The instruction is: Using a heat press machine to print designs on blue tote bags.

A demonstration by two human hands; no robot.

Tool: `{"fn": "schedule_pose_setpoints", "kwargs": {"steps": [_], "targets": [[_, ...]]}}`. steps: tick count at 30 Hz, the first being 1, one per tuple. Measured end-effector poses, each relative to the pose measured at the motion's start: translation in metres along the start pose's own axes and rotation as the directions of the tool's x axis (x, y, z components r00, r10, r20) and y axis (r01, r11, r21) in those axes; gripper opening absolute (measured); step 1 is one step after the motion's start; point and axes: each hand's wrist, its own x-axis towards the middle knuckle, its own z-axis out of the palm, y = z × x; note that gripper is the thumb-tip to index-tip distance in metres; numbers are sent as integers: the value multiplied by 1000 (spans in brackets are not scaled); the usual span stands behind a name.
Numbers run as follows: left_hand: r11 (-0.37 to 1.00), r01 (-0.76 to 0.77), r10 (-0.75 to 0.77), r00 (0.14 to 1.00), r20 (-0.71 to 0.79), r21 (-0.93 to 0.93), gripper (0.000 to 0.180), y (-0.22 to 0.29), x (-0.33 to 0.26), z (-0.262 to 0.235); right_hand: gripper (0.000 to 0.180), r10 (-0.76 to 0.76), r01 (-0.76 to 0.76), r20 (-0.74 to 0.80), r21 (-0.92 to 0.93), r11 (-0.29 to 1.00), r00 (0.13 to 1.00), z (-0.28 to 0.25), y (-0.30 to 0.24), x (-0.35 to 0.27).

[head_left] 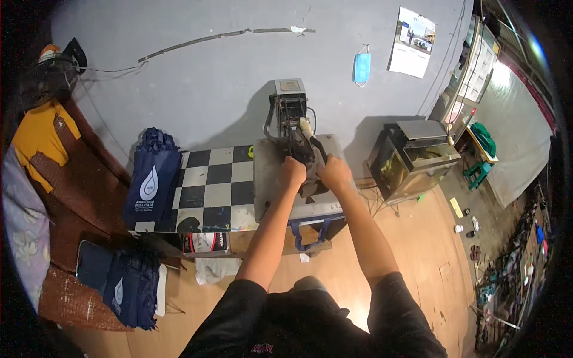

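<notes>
A machine with a grey box head and a dark metal frame stands on a grey plate against the wall. My right hand is closed around the lower end of its black lever. Pale wrapping covers a part near the top of that lever. My left hand is closed at the dark front part of the machine; what its fingers hold is hidden. Between and just below my hands lies a dark flat piece. A navy strap loop hangs at the table's front edge.
Left of the machine is a checkered tabletop with navy bags at its end. More navy bags rest lower left. A glass tank stands at right. A face mask and a calendar hang on the wall.
</notes>
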Motion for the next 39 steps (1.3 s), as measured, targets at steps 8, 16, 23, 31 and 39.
{"fn": "schedule_pose_setpoints", "kwargs": {"steps": [8, 16, 23, 31, 39], "targets": [[958, -198, 135, 950, 282, 207, 44, -37, 41, 36, 32, -684, 642, 69, 289, 710, 726, -17, 9, -1], [991, 81, -64, 987, 150, -107, 67, -15, 21, 11, 30, -397, 541, 446, -259, 800, 802, -4, -19, -25], [943, 97, -7, 962, -272, 319, 68, -102, -16, -28, 24, -337, 486, 422, -319, 814, 842, -6, -25, -28], [930, 367, -363, 927, 98, -31, 94, -174, -17, -15, 21, -307, 462, 433, -315, 829, 847, -14, -30, -32], [936, 344, -338, 938, 79, -81, 88, -173, -17, -14, 21, -308, 451, 412, -315, 835, 858, -16, -33, -34]]}}
